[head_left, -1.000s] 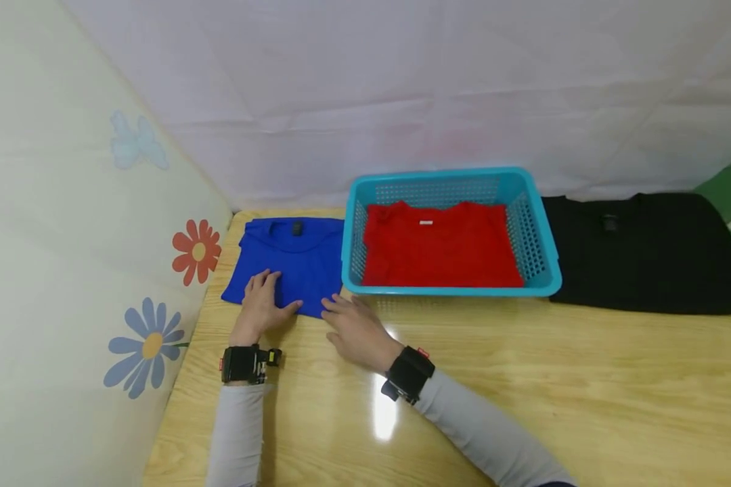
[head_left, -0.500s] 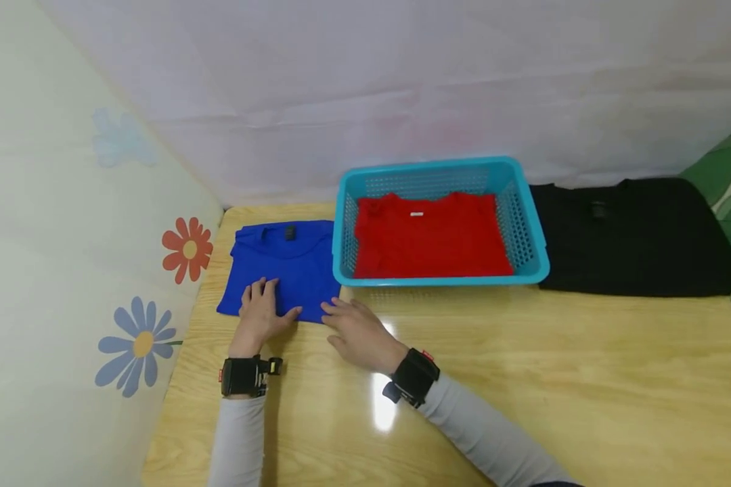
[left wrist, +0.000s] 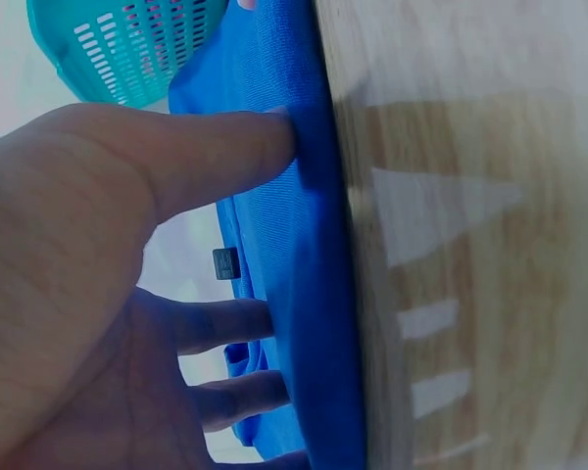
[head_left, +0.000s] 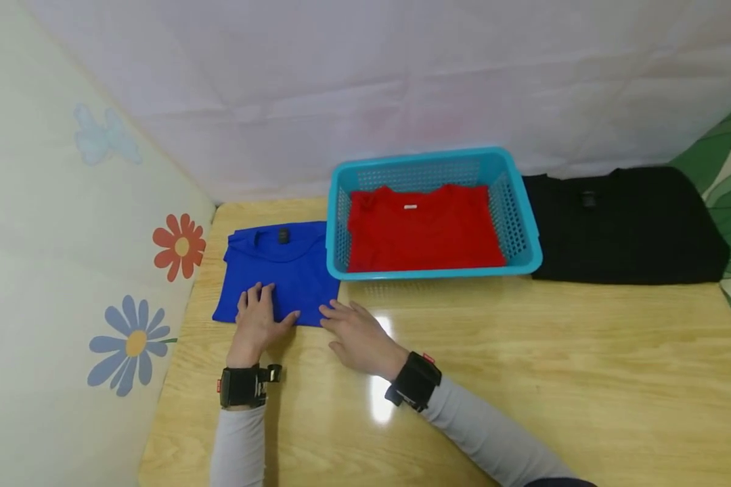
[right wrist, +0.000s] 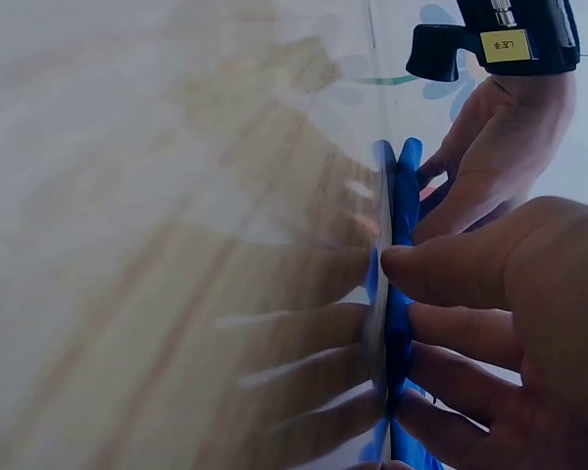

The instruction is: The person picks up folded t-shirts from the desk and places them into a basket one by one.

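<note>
A folded blue T-shirt [head_left: 292, 277] lies on the wooden table, its neckline and dark label facing the back wall. My left hand [head_left: 257, 323] rests on its front left part, fingers spread and thumb on the front edge. In the left wrist view the thumb [left wrist: 211, 157] lies along the cloth fold. At the shirt's front right corner, the fingertips of my right hand [head_left: 361, 338] touch the cloth. The right wrist view has these fingers [right wrist: 461, 333] lying along the shirt's edge, low against the table. Neither hand curls round the fabric.
A turquoise basket [head_left: 432, 274] holding a folded red shirt [head_left: 426, 233] stands to the right of the blue one, close to its edge. Further right lies a folded black shirt [head_left: 627, 230]. White cloth wall [head_left: 365, 81] runs behind; a flower-decorated wall [head_left: 42, 270] bounds the left.
The blue shirt has slid slightly toward me under both hands, leaving more table showing behind it. The whole head view has also turned a little. Both hands keep their places on the shirt.
</note>
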`<state>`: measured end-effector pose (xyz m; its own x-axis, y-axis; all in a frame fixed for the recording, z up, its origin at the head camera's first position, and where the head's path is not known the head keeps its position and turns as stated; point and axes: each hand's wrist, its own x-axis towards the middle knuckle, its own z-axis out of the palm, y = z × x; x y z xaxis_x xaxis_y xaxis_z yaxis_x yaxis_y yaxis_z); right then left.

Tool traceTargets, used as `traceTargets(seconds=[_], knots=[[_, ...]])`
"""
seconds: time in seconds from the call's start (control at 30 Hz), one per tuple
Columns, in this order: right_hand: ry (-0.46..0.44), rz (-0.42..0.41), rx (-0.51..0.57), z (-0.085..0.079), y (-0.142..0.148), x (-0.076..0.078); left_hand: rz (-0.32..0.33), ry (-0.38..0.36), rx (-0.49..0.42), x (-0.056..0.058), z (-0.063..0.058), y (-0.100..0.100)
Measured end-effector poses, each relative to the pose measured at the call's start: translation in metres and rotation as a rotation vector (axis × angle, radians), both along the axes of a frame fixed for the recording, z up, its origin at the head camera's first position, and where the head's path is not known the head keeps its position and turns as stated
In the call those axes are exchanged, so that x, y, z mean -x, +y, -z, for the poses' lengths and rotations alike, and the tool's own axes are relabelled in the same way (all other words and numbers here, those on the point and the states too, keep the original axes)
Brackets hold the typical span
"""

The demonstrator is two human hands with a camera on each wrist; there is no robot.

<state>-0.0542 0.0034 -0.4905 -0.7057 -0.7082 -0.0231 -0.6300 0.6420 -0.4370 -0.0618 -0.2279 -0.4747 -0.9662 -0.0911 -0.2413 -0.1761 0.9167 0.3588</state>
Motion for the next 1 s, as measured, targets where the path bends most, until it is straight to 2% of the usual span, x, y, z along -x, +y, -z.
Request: traceTargets(seconds=[0.4,0.63,0.87,1.0], knots=[[0.038,-0.030,0.013,-0.001,0.005,-0.009,-0.032,-0.057,0.021,-0.014,-0.001,0.008],[0.007,-0.032,0.009,-0.001,0.012,-0.016,-0.041,-0.098,0.025,-0.022,0.002,0.014],[0.001,-0.044,0.035,0.000,0.015,-0.022,-0.044,-0.060,0.020,-0.030,0.003,0.016],[0.005,-0.046,0.059,0.000,0.013,-0.023,-0.054,-0.068,0.018,-0.032,0.003,0.014]])
